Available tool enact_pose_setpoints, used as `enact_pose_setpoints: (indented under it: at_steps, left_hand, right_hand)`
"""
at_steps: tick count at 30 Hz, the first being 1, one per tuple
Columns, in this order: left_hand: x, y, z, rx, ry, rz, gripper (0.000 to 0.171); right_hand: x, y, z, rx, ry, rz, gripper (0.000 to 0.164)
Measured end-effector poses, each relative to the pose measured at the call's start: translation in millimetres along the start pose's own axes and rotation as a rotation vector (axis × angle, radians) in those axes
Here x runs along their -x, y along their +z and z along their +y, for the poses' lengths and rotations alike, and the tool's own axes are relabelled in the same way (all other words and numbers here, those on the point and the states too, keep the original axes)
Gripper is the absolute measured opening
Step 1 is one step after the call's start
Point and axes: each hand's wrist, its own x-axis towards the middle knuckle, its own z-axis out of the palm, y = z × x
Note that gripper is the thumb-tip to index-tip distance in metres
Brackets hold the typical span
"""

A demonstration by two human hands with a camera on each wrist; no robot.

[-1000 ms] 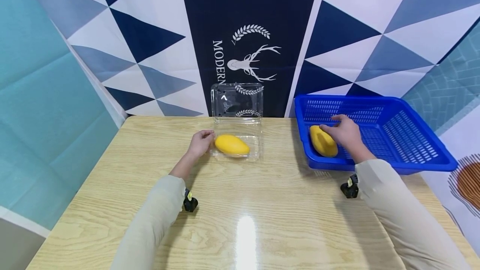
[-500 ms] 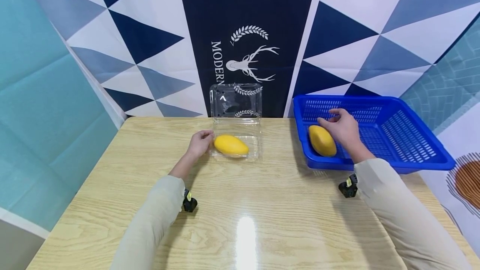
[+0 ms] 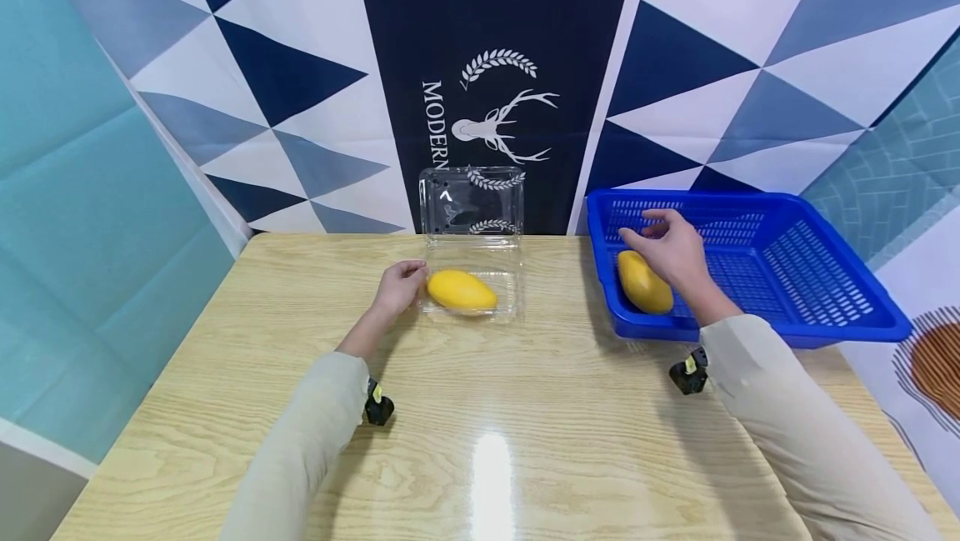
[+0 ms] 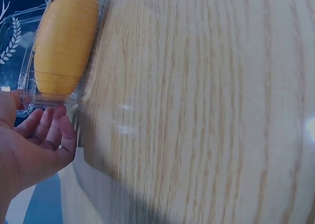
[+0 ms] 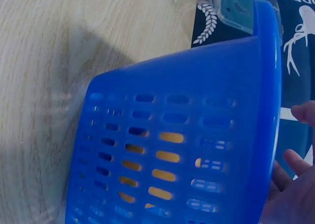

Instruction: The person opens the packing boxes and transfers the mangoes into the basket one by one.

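Pale wood-grained tabletop (image 3: pixel 585 416) fills the foreground. The left hand (image 3: pixel 399 287) pinches the edge of a clear plastic box (image 3: pixel 510 294) holding a smooth yellow oval fruit (image 3: pixel 461 290); the right hand (image 3: pixel 673 253), thumb and fingers parted, hovers near a second yellow fruit (image 3: pixel 645 286) inside a blue slotted plastic basket (image 3: pixel 817 267). Behind hangs triangle-patterned cloth (image 3: pixel 300 66).

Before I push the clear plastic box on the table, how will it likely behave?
The clear plastic box probably flexes easily, since its walls look thin. Its lid may swing, as it stands raised. The rounded yellow fruit inside could roll a little, with some space beside it.
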Motion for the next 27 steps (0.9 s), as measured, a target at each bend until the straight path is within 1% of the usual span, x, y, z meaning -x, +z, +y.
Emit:
enact_pose_setpoints:
  at_steps: [6, 12, 27]
  left_hand:
    - [-2.0, 0.0, -1.3, 0.007, 0.001, -0.004, 0.040]
    - [-1.8, -0.7, -2.3, 0.002, 0.005, -0.008, 0.040]
    - [-1.0, -0.4, -1.8, -0.011, 0.005, -0.005, 0.040]
  right_hand:
    - [1.8, 1.1, -5.7, -0.022, 0.003, -0.027, 0.076]
    - [2.7, 2.8, -11.1, -0.030, -0.027, -0.019, 0.074]
    - [6.0, 4.6, -25.8, -0.057, -0.061, -0.027, 0.072]
